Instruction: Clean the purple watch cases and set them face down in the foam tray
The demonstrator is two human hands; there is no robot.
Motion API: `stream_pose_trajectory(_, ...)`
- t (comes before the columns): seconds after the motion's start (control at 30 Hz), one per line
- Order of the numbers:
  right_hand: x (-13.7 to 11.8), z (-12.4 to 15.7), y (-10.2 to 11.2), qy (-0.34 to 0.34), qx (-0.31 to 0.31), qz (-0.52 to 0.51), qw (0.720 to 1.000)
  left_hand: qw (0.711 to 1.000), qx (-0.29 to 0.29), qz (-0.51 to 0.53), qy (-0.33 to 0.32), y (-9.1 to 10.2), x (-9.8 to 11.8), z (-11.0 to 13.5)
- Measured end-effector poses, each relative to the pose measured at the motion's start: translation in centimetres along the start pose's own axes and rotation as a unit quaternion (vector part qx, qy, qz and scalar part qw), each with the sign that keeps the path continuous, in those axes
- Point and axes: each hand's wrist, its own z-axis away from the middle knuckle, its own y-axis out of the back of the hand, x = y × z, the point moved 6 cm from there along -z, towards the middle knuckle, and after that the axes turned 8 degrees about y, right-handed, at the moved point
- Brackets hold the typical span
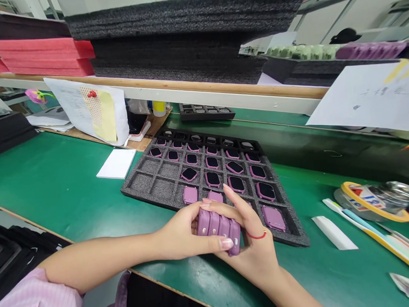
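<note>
My left hand (183, 232) and my right hand (252, 241) meet near the table's front edge, both closed round a row of several purple watch bodies (218, 227) stacked side by side. The left thumb lies along the front of the stack; the right fingers curl over its top and far end. Just behind the hands lies a black foam tray (158, 184) with square pockets. Many pockets hold purple watch bodies (235, 183), most screen up, a few in the front row back up (274, 217). The tray's left pockets hold nothing.
A white card (116, 163) lies left of the tray on the green table. At the right sit a white strip (334, 232), a toothbrush (354, 217) and a tape roll (374, 201). A smaller black tray (206, 111) lies behind. Foam sheets stack on the shelf above.
</note>
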Motion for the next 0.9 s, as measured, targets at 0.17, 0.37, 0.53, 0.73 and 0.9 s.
stream_pose_trajectory(0.17, -0.2, -0.1, -0.2, 0.01, -0.003, -0.014, 1.0, 0.999, 0.022, -0.031, -0.005, 0.2, -0.2, -0.1)
stream_pose_trajectory(0.37, -0.2, 0.0, -0.6, 0.02, -0.017, 0.022, 0.999, 0.999, -0.012, 0.005, -0.032, -0.1, 0.1, -0.4)
stream_pose_trajectory(0.53, -0.3, 0.0, -0.9, 0.041, -0.021, 0.037, 0.998, 0.999, -0.009, -0.014, -0.043, -0.1, 0.5, -0.4)
stream_pose_trajectory(0.73, -0.6, -0.3, 0.2, 0.049, -0.058, 0.015, 0.997, 0.998, 0.03, -0.023, -0.05, 0.5, 1.1, 0.2)
stream_pose_trajectory(0.9, 2.3, 0.0, 2.2, -0.117, 0.097, -0.12, 0.981, 0.988, 0.06, -0.09, -0.109, 0.7, 1.8, 0.8)
